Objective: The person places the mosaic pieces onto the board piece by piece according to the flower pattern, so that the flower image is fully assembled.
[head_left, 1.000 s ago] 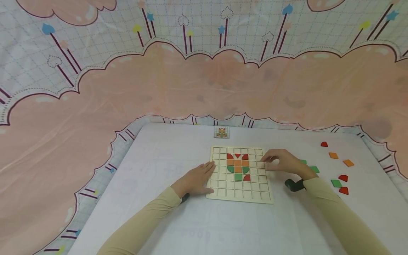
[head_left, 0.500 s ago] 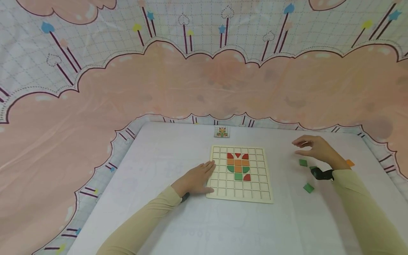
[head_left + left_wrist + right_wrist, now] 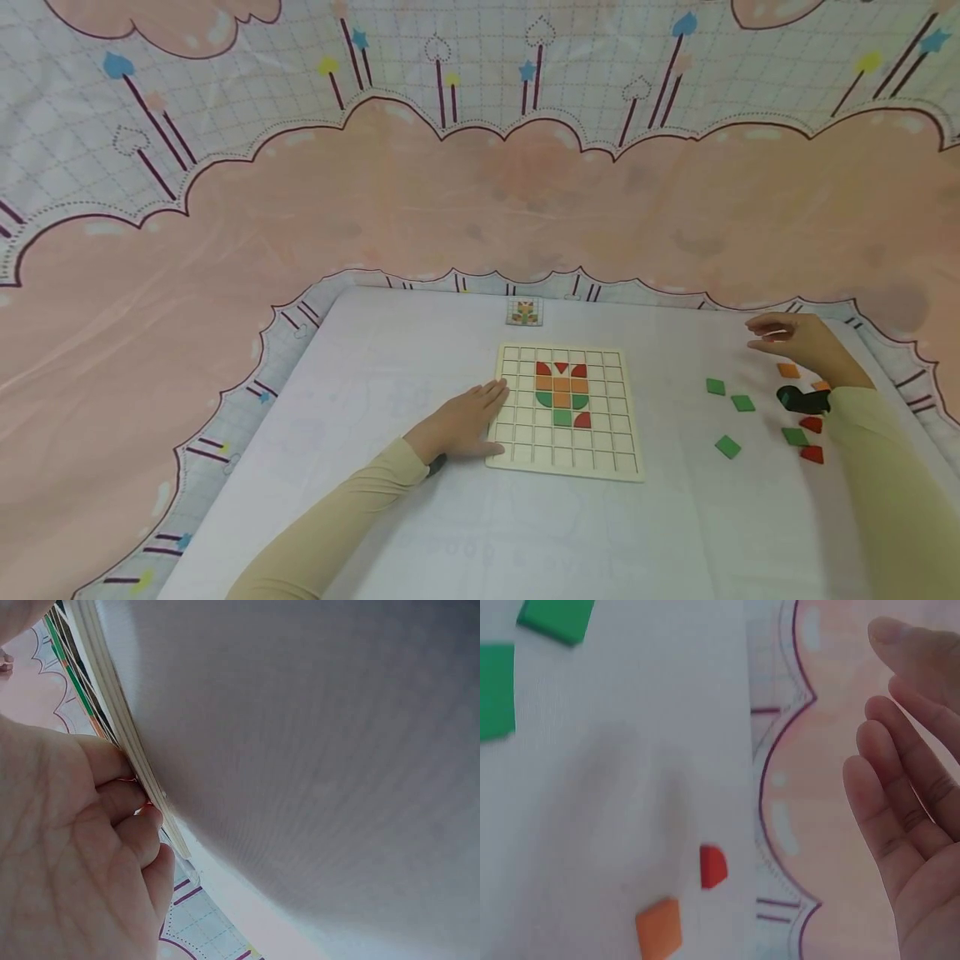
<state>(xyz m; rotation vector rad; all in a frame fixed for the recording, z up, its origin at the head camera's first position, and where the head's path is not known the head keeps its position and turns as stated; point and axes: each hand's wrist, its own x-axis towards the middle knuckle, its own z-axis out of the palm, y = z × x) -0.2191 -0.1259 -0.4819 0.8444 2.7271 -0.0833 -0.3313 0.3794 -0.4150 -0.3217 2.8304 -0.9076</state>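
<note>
A pale wooden grid board lies on the white table, with red, orange and green pieces set in its squares. My left hand rests at its left edge, fingers straight. In the left wrist view the fingers of my left hand lie against the board's edge. My right hand hovers over the table's far right, holding nothing, fingers slightly bent. Near it lies an orange tile. The right wrist view shows that hand with a gap between thumb and fingers, and a red piece below on the table.
Green square tiles are spread right of the board. Further right, red pieces lie beside another green tile. A small pattern card is behind the board. A patterned cloth hangs past the far edge.
My right hand has moved from the board's right edge across to the far right, over the loose pieces. My left hand and the pieces on the board stay as they were.
</note>
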